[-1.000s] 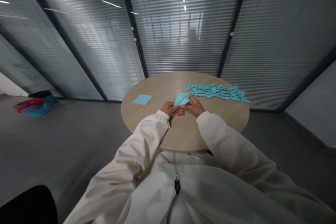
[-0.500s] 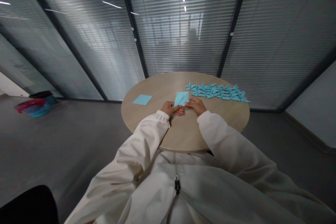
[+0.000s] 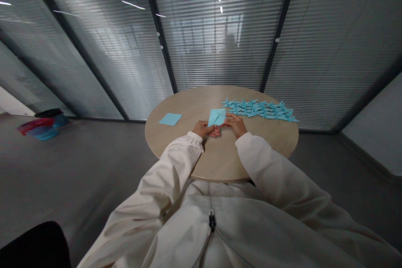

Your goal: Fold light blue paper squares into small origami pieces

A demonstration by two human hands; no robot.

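Head view: the left hand (image 3: 204, 128) pinched the folded paper (image 3: 217, 115) by its near edge; the right hand (image 3: 235, 125) touched its side, pinching or not I couldn't tell.

no readable text anywhere tbh, no legible labels, brands or numbers, no signs I can make out either, sorry

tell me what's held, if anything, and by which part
A folded light-blue four-sided paper: the left hand grips its near edge, toward the left; the right hand is at its near right corner.
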